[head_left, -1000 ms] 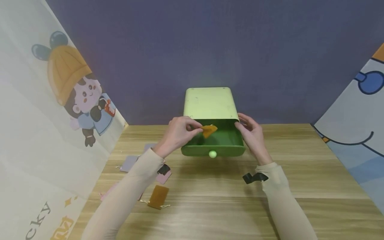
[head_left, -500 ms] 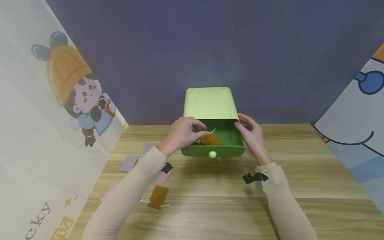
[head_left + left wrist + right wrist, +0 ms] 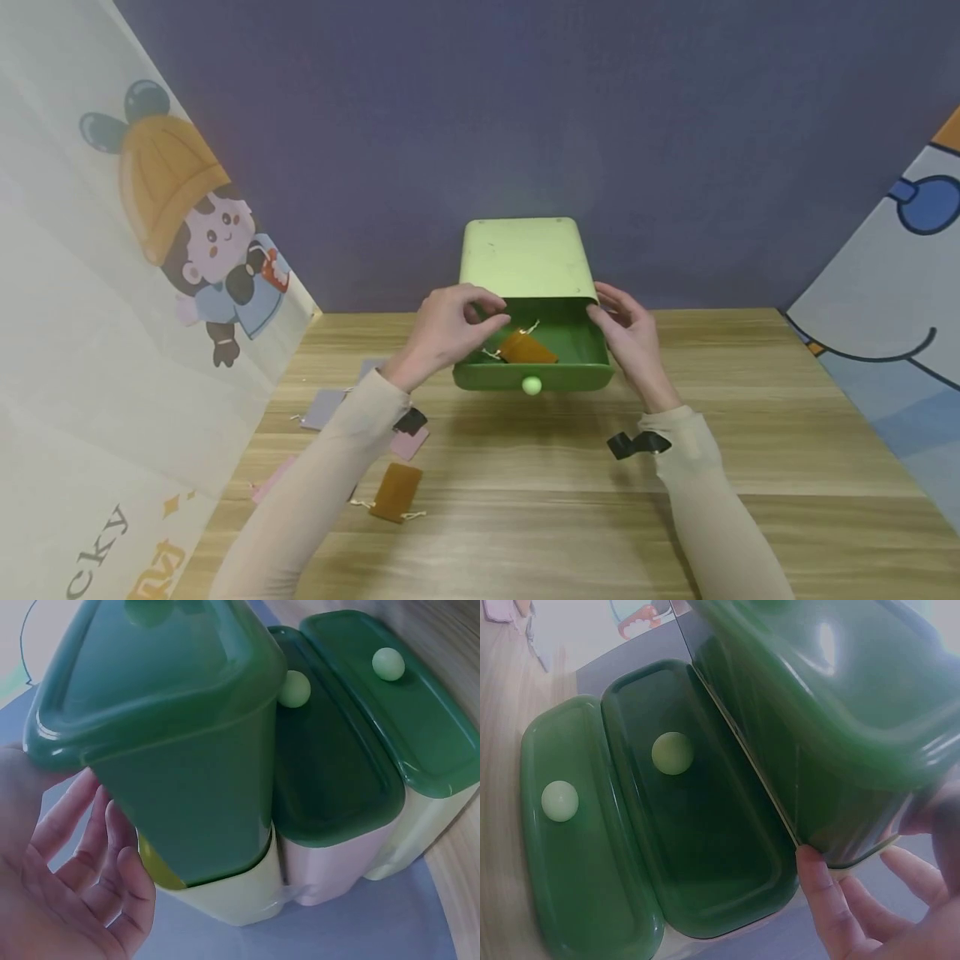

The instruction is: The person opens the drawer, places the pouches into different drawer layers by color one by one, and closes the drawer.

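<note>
A small drawer cabinet (image 3: 525, 258) stands against the back, its top green drawer (image 3: 577, 333) pulled out. Inside that drawer lies a brown drawstring pouch (image 3: 529, 347) with pale cords. My left hand (image 3: 453, 329) hovers over the drawer's left edge, thumb and fingers apart and holding nothing. In the left wrist view its loosely bent fingers (image 3: 97, 855) are beside the drawer. My right hand (image 3: 630, 337) rests against the cabinet's right side near the front edge. Its fingertips (image 3: 814, 870) touch the cabinet's rim in the right wrist view.
Another brown pouch (image 3: 397, 493) lies on the wooden table (image 3: 555, 508). Further left are a grey pouch (image 3: 324, 408) and pink pouches, partly covered by my left sleeve (image 3: 322, 483). Two closed lower drawers with round knobs (image 3: 673, 753) show in the wrist views.
My left hand let go of the brown pouch, which dropped from its pinch into the drawer. The hand then drew back slightly left and up. My right hand stays put.
</note>
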Tool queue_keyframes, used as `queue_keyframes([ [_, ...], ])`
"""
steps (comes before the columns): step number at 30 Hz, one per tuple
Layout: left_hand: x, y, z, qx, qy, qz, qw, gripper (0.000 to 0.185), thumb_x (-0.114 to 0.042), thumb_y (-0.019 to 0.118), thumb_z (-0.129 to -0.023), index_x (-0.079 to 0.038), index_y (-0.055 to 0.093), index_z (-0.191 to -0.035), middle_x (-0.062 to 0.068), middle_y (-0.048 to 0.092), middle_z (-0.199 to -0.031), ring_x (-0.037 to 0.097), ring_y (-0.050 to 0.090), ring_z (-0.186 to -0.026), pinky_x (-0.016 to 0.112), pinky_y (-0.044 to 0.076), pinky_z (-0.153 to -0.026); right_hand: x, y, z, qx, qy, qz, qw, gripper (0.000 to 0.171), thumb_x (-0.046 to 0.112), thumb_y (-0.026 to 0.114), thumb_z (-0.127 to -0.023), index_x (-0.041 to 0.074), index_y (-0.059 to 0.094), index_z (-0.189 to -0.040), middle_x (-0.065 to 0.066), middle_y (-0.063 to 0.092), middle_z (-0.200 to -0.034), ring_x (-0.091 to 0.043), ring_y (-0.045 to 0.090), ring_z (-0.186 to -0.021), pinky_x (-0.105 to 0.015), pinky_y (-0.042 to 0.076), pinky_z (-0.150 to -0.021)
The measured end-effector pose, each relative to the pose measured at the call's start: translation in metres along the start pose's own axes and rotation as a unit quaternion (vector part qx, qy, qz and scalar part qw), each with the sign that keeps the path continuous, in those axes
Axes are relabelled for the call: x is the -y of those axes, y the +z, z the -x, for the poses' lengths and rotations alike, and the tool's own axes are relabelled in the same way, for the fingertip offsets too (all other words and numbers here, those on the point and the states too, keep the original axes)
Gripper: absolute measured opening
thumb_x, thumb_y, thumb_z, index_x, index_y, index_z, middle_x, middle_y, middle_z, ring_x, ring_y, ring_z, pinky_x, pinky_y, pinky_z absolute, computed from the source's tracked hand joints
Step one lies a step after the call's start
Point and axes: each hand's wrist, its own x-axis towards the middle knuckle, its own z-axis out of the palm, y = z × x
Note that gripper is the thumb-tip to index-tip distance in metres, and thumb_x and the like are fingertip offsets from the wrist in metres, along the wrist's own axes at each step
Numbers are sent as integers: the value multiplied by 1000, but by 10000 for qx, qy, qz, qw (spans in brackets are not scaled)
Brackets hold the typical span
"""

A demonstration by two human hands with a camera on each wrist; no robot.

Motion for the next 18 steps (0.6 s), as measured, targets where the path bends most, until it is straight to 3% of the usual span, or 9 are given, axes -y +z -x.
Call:
queue_keyframes([
  [9,14,-11,9,-352,-161,661,9971,19,-28,79,-98,-17,82,-113,1,80,-104,16,68,-79,30,52,-67,3,-2,0,31,90,98,9999,53,28,70,-104,17,57,-154,-13,58,-157,-3,62,-116,-16,51,-76],
  [14,26,-20,15,-508,-316,874,9944,21,-26,78,-98,-12,81,-114,4,80,-104,18,70,-82,30,52,-66,2,-2,-1,95,124,61,9999,53,27,69,-105,16,56,-155,-13,57,-158,-12,62,-126,-14,55,-82],
  [18,35,-28,19,-617,-445,946,9926,21,-24,77,-98,-11,80,-114,7,80,-107,19,71,-84,28,54,-67,2,-3,-1,81,154,37,9998,53,26,68,-105,16,55,-155,-14,57,-158,-13,61,-126,-15,55,-79],
])
